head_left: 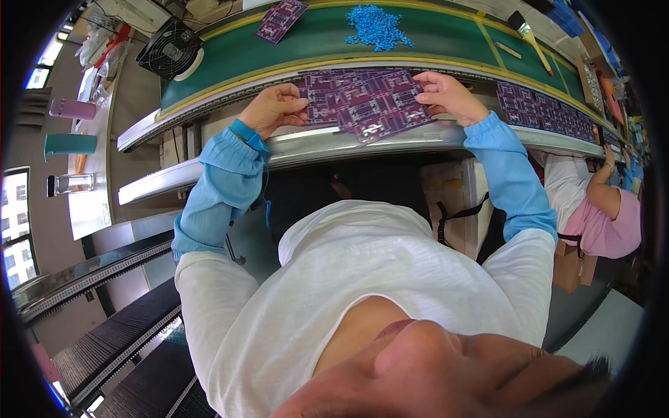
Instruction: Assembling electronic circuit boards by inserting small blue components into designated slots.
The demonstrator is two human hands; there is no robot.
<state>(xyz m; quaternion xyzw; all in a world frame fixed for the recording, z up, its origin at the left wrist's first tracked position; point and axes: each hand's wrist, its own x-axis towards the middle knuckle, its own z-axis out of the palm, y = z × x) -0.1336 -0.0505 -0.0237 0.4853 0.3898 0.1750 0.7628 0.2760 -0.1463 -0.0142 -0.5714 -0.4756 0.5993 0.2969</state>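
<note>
I view overlapping purple circuit boards (380, 104) at the near edge of the conveyor (300, 49). Left hand (275, 111), nearly closed, grips their left side; right hand (449, 97), part-curled, pinches their right. Blue pieces (376, 26) lie heaped toward the far edge.

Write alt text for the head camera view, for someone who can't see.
A person's left hand and right hand hold overlapping purple circuit boards in front of a green belt, which bears a heap of small blue pieces and a brush.
</note>
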